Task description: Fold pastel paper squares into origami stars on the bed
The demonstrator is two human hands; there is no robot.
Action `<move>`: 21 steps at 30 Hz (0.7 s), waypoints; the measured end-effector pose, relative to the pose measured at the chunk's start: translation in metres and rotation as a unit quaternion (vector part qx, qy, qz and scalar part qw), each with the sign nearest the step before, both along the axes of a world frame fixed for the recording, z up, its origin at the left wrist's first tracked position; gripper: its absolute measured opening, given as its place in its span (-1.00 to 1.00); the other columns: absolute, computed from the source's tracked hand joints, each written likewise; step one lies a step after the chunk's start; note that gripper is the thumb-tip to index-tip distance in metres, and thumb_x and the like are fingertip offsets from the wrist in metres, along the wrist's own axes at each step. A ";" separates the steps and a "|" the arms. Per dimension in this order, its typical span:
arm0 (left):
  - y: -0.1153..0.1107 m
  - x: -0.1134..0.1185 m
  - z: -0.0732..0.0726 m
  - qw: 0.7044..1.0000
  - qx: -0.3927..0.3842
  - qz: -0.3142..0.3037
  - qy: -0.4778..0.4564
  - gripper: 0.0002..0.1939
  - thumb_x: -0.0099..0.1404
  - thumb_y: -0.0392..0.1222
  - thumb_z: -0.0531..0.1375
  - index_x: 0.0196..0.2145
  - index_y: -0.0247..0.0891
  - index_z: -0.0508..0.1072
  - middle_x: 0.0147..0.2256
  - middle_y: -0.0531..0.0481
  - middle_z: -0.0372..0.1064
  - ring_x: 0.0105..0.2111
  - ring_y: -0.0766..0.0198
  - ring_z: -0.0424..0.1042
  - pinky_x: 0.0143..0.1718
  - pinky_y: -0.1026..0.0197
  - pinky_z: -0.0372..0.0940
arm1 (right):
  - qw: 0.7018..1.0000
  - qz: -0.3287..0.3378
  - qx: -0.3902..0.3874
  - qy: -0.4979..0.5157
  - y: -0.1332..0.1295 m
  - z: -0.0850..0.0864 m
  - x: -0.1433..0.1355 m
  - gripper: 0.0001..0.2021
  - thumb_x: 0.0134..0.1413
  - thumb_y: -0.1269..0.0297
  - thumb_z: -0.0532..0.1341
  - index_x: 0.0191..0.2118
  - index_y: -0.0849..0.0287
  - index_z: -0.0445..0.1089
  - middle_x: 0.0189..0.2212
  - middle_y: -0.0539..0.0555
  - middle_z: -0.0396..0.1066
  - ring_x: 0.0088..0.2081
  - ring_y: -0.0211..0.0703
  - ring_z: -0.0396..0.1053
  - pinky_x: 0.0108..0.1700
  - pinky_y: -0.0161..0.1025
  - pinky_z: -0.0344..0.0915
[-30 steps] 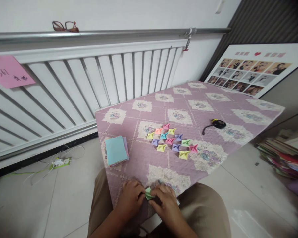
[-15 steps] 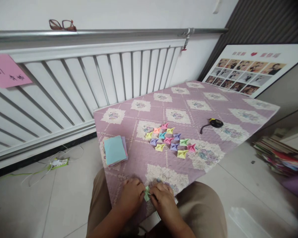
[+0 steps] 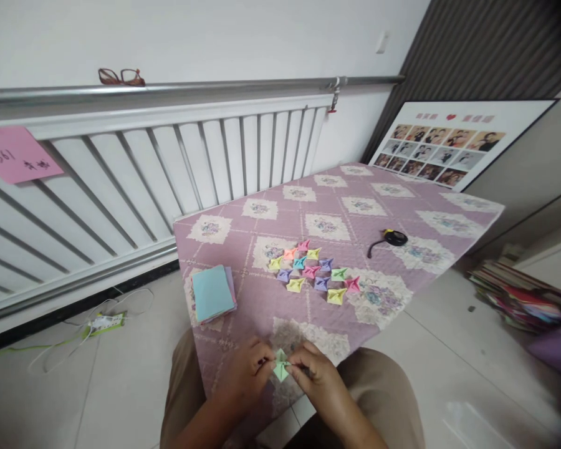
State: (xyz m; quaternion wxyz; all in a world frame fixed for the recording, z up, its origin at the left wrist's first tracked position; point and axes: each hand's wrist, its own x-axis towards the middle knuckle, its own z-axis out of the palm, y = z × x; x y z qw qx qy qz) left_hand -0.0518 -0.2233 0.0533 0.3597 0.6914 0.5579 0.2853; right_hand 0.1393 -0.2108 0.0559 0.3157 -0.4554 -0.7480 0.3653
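Observation:
A small light green folded paper piece is pinched between both hands near the table's front edge. My left hand grips its left side between thumb and fingers. On its right side, my right hand holds it the same way, the fingertips close to the paper's middle. Beyond the hands, several small folded paper pieces in pink, yellow, blue, purple, green and orange stand in slanted rows. To the left lies a stack of square paper with a light blue sheet on top.
A black object with a cord or strap lies on the patterned tablecloth. Behind the table are a white radiator and a photo board. Glasses rest on the pipe. A power strip lies on the floor.
Both hands have risen slightly off the cloth with the green paper, which shows more of its diamond shape. The camera view has tilted up a little, and the scene sits lower and further left.

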 end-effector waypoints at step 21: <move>-0.006 0.015 0.015 0.953 -0.073 0.132 -0.263 -0.90 0.19 -0.13 0.11 -0.45 -0.17 0.31 -0.47 0.06 0.27 -0.41 0.22 0.25 -0.34 0.22 0.20 | 0.979 -0.117 -0.052 0.160 -0.010 0.021 0.004 -0.77 0.15 0.10 0.16 -0.40 0.13 0.35 -0.51 -0.06 0.23 -0.44 -0.26 0.20 -0.39 -0.37 0.18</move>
